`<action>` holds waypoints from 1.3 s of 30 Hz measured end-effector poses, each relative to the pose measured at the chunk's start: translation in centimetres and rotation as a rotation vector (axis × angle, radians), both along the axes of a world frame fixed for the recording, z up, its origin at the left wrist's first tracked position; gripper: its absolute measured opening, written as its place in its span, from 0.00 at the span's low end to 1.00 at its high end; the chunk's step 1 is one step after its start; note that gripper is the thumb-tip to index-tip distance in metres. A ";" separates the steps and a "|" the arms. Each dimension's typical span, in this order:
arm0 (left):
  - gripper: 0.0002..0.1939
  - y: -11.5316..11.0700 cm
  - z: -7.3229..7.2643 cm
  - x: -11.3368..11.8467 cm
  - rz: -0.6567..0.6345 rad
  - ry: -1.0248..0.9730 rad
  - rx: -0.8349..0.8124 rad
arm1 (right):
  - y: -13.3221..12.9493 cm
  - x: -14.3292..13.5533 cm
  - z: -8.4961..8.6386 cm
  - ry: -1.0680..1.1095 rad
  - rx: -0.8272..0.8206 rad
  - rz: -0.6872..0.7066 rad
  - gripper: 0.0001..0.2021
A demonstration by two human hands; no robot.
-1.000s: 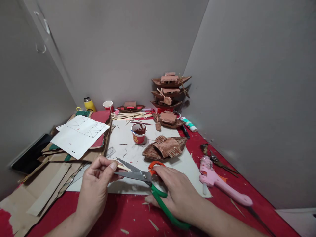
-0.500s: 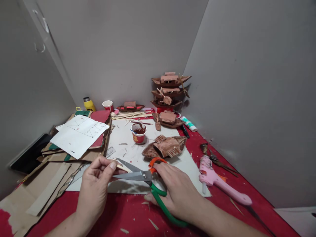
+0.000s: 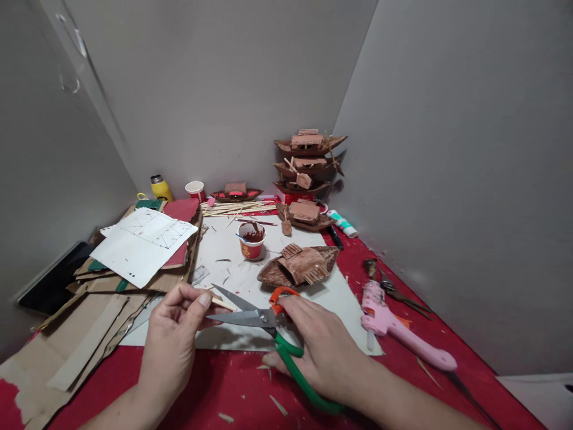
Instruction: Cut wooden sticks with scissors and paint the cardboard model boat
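My left hand (image 3: 179,322) pinches a thin pale wooden stick (image 3: 222,304) between thumb and fingers. Its free end lies between the parted blades of the scissors (image 3: 250,318). My right hand (image 3: 317,340) is closed around the scissors' orange and green handles. Just beyond the scissors, a brown model boat (image 3: 298,267) with a curved roof rests on the white sheet (image 3: 224,269). Behind it to the left stands a paper cup (image 3: 251,242) with brown paint and a thin blue thing inside.
A pink glue gun (image 3: 403,334) lies at the right. Cardboard pieces (image 3: 89,334) and a drawing (image 3: 143,245) cover the left side. Stacked model boats (image 3: 308,143), thin sticks (image 3: 237,209) and a yellow bottle (image 3: 161,188) are at the back.
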State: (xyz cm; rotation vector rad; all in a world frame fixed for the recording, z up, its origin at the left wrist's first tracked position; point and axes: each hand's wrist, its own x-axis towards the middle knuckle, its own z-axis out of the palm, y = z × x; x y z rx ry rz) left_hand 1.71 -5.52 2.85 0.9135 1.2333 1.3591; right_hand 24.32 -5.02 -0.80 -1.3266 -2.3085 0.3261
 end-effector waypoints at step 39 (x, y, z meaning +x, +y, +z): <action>0.11 0.2 0.0 0.1 -0.011 0.031 -0.004 | 0.0 0.1 0.2 -0.037 -0.053 0.002 0.19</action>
